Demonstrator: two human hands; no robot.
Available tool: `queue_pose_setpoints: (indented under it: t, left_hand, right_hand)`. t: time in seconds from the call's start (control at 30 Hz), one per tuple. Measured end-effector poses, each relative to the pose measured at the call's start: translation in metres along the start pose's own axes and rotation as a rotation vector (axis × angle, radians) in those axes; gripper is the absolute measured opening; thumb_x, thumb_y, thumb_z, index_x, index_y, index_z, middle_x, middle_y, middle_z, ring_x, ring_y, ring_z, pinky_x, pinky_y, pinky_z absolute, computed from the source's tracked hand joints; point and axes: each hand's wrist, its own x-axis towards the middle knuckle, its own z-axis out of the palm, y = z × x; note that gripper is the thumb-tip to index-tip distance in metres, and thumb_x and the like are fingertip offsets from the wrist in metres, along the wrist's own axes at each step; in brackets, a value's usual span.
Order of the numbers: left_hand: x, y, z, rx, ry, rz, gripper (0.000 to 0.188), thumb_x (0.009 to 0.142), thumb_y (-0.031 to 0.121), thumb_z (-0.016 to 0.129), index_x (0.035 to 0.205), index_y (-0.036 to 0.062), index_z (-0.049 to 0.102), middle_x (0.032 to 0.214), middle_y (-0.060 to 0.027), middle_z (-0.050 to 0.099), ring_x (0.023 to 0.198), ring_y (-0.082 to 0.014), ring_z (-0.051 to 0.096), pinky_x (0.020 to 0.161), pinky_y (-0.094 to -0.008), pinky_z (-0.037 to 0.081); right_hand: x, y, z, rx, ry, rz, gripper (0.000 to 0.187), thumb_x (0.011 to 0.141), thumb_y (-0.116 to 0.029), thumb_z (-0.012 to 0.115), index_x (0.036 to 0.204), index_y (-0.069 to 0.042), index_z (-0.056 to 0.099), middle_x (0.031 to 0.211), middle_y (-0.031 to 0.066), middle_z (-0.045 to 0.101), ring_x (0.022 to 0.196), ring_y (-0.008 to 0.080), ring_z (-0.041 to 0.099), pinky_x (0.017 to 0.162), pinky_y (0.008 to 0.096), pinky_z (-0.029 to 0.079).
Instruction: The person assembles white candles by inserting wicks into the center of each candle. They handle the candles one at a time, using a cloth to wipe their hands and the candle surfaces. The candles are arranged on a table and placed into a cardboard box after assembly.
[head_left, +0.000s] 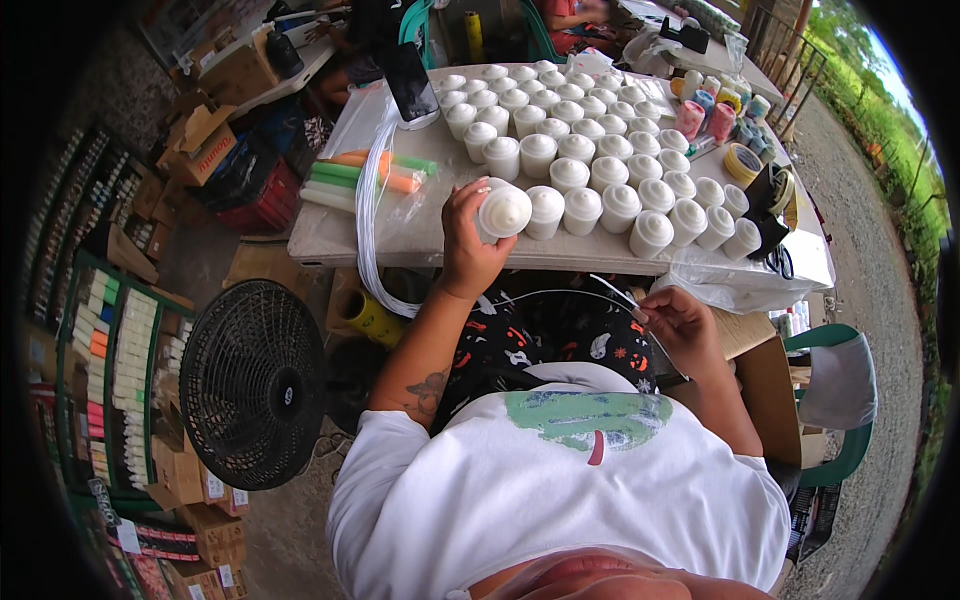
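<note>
The left hand was clamped around a dome-topped white container at the near edge of the table, just beside rows of matching containers, while the right hand pinched a thin white strand between thumb and fingers.

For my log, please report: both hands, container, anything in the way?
Left hand holding white lidded container. Right hand pinching thin white strand. Similar containers crowded close beside.

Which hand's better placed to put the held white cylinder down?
Left hand, probably: it holds the white cylinder near the table; the right hand, farther off, holds a thin white strand.
</note>
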Motion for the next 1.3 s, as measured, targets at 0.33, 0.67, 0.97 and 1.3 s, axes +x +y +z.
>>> queue_pose_setpoints:
  t: [0.33,0.67,0.97,1.3]
  left_hand:
    - [-0.014,-0.006,0.015,-0.137,-0.009,-0.272,0.071,0.065,0.004,0.08,0.125,0.0034,0.041,0.12,-0.016,0.053,0.112,-0.033,0.054,0.097,-0.0435,0.043]
    - [-0.024,-0.056,0.048,-0.639,0.013,-0.83,0.064,0.074,0.002,0.078,0.125,0.0007,0.038,0.121,-0.0135,0.05,0.108,-0.0232,0.058,0.089,-0.0349,0.052]
    - [-0.035,-0.054,0.03,-0.643,-0.144,-0.795,0.067,0.075,0.001,0.078,0.128,0.0019,0.038,0.123,-0.0119,0.051,0.11,-0.0206,0.056,0.094,-0.0334,0.047]
    - [-0.033,-0.053,0.029,-0.693,-0.214,-0.829,0.071,0.079,-0.001,0.074,0.138,0.0043,0.035,0.127,-0.0124,0.052,0.116,-0.0213,0.053,0.098,-0.0348,0.044]
  right_hand:
    - [-0.001,0.002,-0.011,-0.119,0.136,-0.064,0.012,0.086,0.003,0.067,0.097,0.0,0.061,0.087,0.0029,0.065,0.077,0.0092,0.061,0.068,0.0222,0.049]
    - [0.208,-0.034,-0.173,-0.266,0.632,-0.159,0.035,0.086,-0.03,0.071,0.104,0.0,0.065,0.089,0.0126,0.07,0.078,0.0203,0.068,0.069,0.0293,0.052]
    - [0.156,0.023,-0.178,-0.687,0.537,-0.053,0.032,0.092,-0.027,0.062,0.114,-0.004,0.063,0.106,0.0176,0.068,0.095,0.0297,0.067,0.084,0.0348,0.05]
    - [-0.178,0.084,-0.246,-1.011,0.925,0.424,0.027,0.091,-0.017,0.064,0.114,-0.004,0.064,0.102,0.0114,0.065,0.085,0.0183,0.064,0.078,0.0301,0.051]
